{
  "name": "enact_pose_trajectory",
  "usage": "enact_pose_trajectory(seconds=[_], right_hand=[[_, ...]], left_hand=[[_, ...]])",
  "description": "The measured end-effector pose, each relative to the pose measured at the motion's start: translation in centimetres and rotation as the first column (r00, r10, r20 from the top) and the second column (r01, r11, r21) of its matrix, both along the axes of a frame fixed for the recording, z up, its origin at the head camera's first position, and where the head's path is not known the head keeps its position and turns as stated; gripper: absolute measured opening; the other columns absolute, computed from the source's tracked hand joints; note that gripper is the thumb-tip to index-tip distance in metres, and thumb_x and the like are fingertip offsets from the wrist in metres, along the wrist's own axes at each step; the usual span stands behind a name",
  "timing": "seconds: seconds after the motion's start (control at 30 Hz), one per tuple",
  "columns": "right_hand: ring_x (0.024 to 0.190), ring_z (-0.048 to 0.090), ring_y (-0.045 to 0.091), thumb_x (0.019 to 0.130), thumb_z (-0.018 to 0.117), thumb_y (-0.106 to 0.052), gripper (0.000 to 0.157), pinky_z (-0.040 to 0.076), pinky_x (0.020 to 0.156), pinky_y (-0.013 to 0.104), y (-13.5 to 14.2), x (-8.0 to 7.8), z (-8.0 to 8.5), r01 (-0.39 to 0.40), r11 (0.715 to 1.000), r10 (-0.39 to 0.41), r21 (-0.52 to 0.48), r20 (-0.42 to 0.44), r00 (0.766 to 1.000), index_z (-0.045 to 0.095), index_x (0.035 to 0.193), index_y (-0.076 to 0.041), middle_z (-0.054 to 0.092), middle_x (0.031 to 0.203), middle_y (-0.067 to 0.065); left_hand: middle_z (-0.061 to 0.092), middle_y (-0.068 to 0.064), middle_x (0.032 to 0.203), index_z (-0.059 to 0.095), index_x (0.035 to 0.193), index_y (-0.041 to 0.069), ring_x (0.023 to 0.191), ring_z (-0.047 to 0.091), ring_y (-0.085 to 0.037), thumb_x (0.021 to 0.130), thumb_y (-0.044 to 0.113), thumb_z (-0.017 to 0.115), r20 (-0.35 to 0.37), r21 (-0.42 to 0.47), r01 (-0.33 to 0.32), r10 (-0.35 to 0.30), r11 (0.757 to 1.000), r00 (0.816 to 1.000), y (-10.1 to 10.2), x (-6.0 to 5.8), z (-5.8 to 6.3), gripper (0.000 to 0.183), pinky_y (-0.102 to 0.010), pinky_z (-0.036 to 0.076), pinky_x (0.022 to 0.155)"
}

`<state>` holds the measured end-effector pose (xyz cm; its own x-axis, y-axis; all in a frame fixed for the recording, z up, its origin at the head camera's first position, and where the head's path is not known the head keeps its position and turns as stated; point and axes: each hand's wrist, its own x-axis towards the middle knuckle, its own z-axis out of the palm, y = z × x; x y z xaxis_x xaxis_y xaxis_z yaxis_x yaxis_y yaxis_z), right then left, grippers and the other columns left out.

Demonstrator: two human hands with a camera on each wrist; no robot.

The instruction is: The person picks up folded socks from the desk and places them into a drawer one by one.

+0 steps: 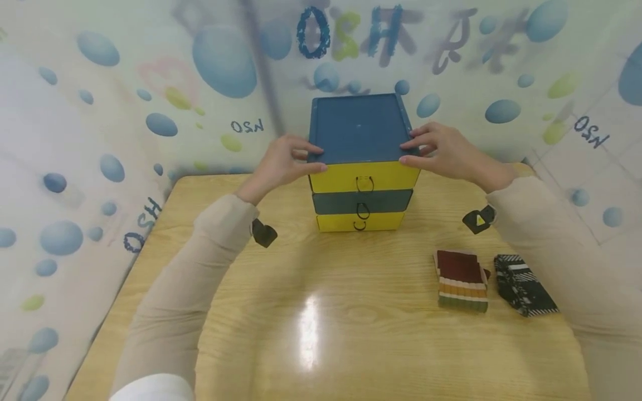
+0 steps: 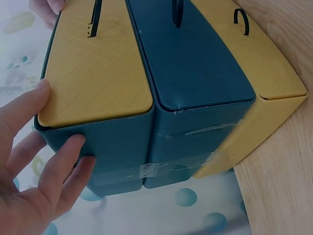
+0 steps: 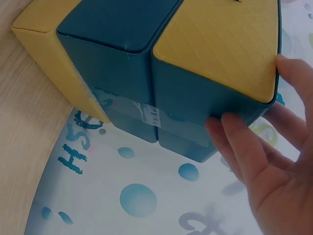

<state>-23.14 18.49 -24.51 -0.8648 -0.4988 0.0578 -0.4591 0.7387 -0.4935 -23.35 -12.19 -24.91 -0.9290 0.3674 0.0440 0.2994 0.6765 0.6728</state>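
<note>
**One stack (image 1: 331, 177) of three drawers (image 1: 333, 202), touched from both sides**

I count three drawer fronts on my head view: yellow at the top, dark blue-green in the middle, yellow at the bottom. Each has one black loop handle (image 2: 178, 13), so three of those. One blue lid (image 1: 358, 127) covers the stack, which stands upright on the far part of the table (image 1: 381, 345), near the wall (image 1: 286, 111). My right wrist view shows clear tape (image 3: 151, 116) across the side of the upper two units.

I have two grips in sight. The left grip (image 1: 283, 161) reaches in from the left, forearm slanting forward, wrist bent inward. Its fingers are spread and lightly bent, thumb at the front edge of the top drawer, other fingertips against the side and the lid. The right grip (image 1: 446, 150) nearly mirrors it from the right: spread too, thumb at the front corner, two fingertips against the side panel, others along the lid's edge.

Two cloths lie on the table below my right forearm: one striped cloth (image 1: 458, 281) in maroon, orange and green, and, just beside it, one black-and-white cloth (image 1: 524, 287).
</note>
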Motion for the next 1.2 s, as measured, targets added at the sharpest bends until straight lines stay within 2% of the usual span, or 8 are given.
enact_pose_trajectory(seconds=[0.2, 0.37, 0.63, 0.73, 0.87, 1.03, 1.13, 1.2], right_hand=[[0.1, 0.053, 0.035, 0.088, 0.055, -0.031, 0.05, 0.043, 0.081, 0.047, 0.4, 1.0, -0.1, -0.047, 0.998, 0.047, 0.038, -0.006, 0.999, 0.046, 0.129, -0.004, 0.026, 0.139, 0.021], [0.107, 0.048, 0.035, 0.087, 0.057, -0.029, 0.049, 0.041, 0.085, 0.048, 1.0, 2.6, -0.1, -0.029, 0.998, 0.029, -0.047, -0.012, 1.0, 0.047, 0.127, -0.002, 0.034, 0.132, 0.021], [0.079, 0.058, 0.012, 0.081, 0.063, -0.003, 0.017, 0.048, 0.069, 0.016, 0.8, 5.7, -4.7, -0.022, 0.941, -0.097, -0.338, -0.333, 0.938, 0.065, 0.097, 0.0, 0.061, 0.093, 0.008], [0.077, 0.06, 0.013, 0.08, 0.064, -0.002, 0.018, 0.049, 0.068, 0.018, -0.4, 6.0, -7.3, -0.029, 0.921, -0.087, -0.389, -0.276, 0.957, 0.065, 0.098, 0.002, 0.063, 0.092, 0.01], [0.082, 0.061, 0.021, 0.085, 0.061, -0.011, 0.023, 0.051, 0.07, 0.032, -2.6, 6.0, -10.1, 0.049, 0.9, -0.093, -0.433, -0.08, 0.992, 0.063, 0.104, 0.001, 0.063, 0.098, 0.013], [0.085, 0.06, 0.026, 0.086, 0.059, -0.013, 0.027, 0.049, 0.073, 0.036, -4.8, 5.9, -11.8, 0.139, 0.853, -0.111, -0.502, 0.085, 0.99, 0.06, 0.107, 0.005, 0.062, 0.101, 0.018], [0.085, 0.06, 0.026, 0.086, 0.06, -0.015, 0.03, 0.05, 0.073, 0.034, -5.4, 5.3, -13.2, 0.171, 0.8, -0.113, -0.575, 0.136, 0.984, 0.059, 0.108, 0.005, 0.062, 0.1, 0.018], [0.087, 0.06, 0.028, 0.085, 0.061, -0.017, 0.034, 0.05, 0.074, 0.036, -5.8, 5.1, -13.9, 0.221, 0.73, -0.107, -0.647, 0.211, 0.972, 0.058, 0.11, 0.007, 0.062, 0.099, 0.019]], left_hand=[[0.042, -0.004, 0.133, 0.064, 0.109, 0.02, 0.108, 0.052, -0.023, 0.075, 0.035, 0.07, 0.055, 0.02, -0.02, 0.019, 1.0, 0.998, -0.2, -0.2, 0.0, 0.038, -0.034, 0.047, 0.08], [0.039, -0.004, 0.135, 0.065, 0.109, 0.02, 0.109, 0.052, -0.022, 0.073, 0.035, 0.071, 0.087, 0.055, -0.028, 0.023, 0.998, 0.996, -0.2, -0.4, 0.0, 0.039, -0.033, 0.048, 0.077], [0.038, -0.003, 0.135, 0.065, 0.108, 0.021, 0.109, 0.051, -0.021, 0.072, 0.037, 0.071, 0.1, 0.056, -0.027, 0.021, 0.998, 0.995, -0.3, -0.5, -0.1, 0.04, -0.032, 0.048, 0.076], [0.038, -0.003, 0.136, 0.065, 0.108, 0.02, 0.109, 0.051, -0.021, 0.072, 0.036, 0.072, 0.103, 0.056, -0.033, 0.027, 0.998, 0.994, -0.4, -0.4, 0.0, 0.04, -0.033, 0.048, 0.077], [0.037, -0.003, 0.136, 0.065, 0.109, 0.02, 0.11, 0.05, -0.021, 0.073, 0.036, 0.072, 0.112, 0.051, -0.044, 0.038, 0.998, 0.993, -0.4, -0.3, 0.0, 0.04, -0.033, 0.048, 0.079], [0.037, -0.004, 0.136, 0.065, 0.109, 0.02, 0.109, 0.051, -0.02, 0.073, 0.035, 0.072, 0.105, 0.055, -0.041, 0.035, 0.998, 0.994, -0.3, -0.4, 0.0, 0.04, -0.032, 0.048, 0.079], [0.038, -0.004, 0.136, 0.065, 0.109, 0.019, 0.108, 0.052, -0.02, 0.073, 0.033, 0.072, 0.103, 0.067, -0.041, 0.034, 0.997, 0.994, -0.2, -0.4, -0.1, 0.039, -0.032, 0.048, 0.078], [0.038, -0.004, 0.136, 0.065, 0.109, 0.019, 0.108, 0.052, -0.02, 0.073, 0.033, 0.072, 0.1, 0.067, -0.042, 0.036, 0.997, 0.994, -0.2, -0.4, -0.2, 0.039, -0.031, 0.048, 0.077]])
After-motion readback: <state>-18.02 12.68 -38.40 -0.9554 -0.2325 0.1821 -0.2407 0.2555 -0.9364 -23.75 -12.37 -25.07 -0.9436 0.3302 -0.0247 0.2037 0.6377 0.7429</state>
